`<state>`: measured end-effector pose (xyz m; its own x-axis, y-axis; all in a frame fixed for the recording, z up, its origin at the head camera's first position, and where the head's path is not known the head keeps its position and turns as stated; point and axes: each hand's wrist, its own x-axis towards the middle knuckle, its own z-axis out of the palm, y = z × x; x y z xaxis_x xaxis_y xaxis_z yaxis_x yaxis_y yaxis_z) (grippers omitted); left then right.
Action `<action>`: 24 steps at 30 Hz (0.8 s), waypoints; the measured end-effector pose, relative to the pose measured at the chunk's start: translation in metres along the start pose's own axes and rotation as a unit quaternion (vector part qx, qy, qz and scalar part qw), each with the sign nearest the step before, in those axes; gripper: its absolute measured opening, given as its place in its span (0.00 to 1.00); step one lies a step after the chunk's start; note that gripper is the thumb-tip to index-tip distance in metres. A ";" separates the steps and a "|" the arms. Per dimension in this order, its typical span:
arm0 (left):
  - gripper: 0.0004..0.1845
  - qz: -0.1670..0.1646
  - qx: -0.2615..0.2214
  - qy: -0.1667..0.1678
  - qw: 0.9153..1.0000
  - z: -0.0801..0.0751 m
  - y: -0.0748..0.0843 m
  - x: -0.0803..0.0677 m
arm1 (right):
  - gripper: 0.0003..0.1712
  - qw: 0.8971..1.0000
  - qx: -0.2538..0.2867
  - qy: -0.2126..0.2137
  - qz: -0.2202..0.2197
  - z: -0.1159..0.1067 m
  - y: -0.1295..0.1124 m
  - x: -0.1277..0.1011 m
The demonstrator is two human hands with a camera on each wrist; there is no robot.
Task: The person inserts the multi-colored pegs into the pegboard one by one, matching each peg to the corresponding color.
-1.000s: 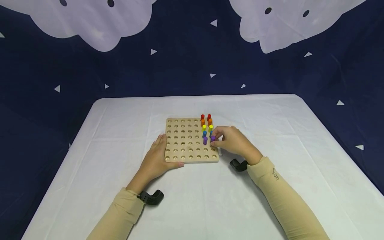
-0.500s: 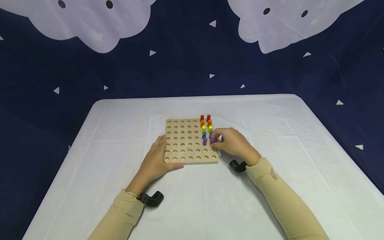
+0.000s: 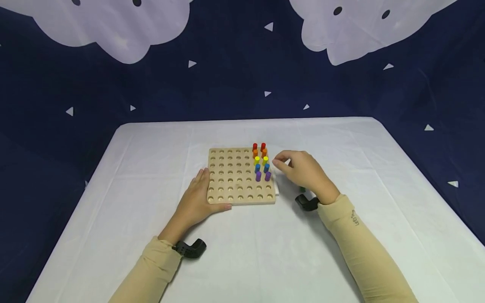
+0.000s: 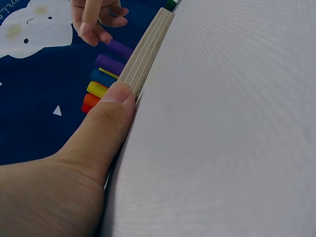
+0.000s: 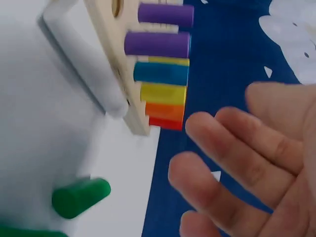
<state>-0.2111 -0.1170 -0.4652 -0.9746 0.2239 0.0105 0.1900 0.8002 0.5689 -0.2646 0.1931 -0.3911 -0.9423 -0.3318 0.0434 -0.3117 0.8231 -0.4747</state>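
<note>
Desk: white cloth, navy backdrop beyond.
Pegboard: centre, coloured pegs upright at right.
Left hand: fingers straight, touching left and near edges.
Right hand: has released right purple peg; loosely bent, holding nothing.
Purple row: now paired; two nearer rows bare.

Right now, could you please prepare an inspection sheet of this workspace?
Surface: white cloth-covered table, lightly creased.
Job's things: square light-wood pegboard, with upright cylindrical pegs, two each of red, orange, yellow, blue and purple, in its two right columns.
Clutter: green cylindrical pegs and a white rounded piece, off the pegboard.
Grippers: left hand braces the pegboard's near left corner; right hand, beside the pegs, holds nothing.
Cables: nothing seen.
Surroundings: dark blue backdrop with white clouds and triangles.
</note>
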 end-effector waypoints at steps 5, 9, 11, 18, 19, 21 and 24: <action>0.74 -0.002 0.001 0.001 1.000 0.001 -0.002 0.000 | 0.17 0.999 -0.034 -0.023 0.028 0.004 0.005 0.002; 0.74 -0.004 0.000 0.000 1.000 0.001 -0.003 -0.001 | 0.20 0.996 -0.059 -0.061 0.037 0.013 0.006 0.005; 0.74 -0.004 0.000 0.000 1.000 0.001 -0.003 0.000 | 0.21 0.994 -0.066 -0.072 0.041 0.017 0.005 0.006; 0.74 -0.004 -0.003 0.001 1.000 0.000 -0.001 0.000 | 0.21 0.992 -0.081 -0.083 0.050 0.019 0.004 0.004; 0.74 -0.004 -0.003 0.000 1.000 0.000 0.000 0.000 | 0.21 0.992 -0.083 -0.083 0.051 0.019 0.004 0.004; 0.74 -0.003 -0.003 0.000 1.000 0.000 0.000 0.000 | 0.21 0.991 -0.089 -0.081 0.053 0.018 0.005 0.003; 0.74 -0.003 -0.004 -0.001 1.000 0.000 0.000 0.000 | 0.22 0.991 -0.099 -0.075 0.058 0.017 0.005 0.003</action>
<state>-0.2108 -0.1173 -0.4651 -0.9753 0.2206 0.0058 0.1838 0.7974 0.5748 -0.2671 0.1889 -0.4082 -0.9492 -0.2826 -0.1387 -0.2349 0.9290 -0.2858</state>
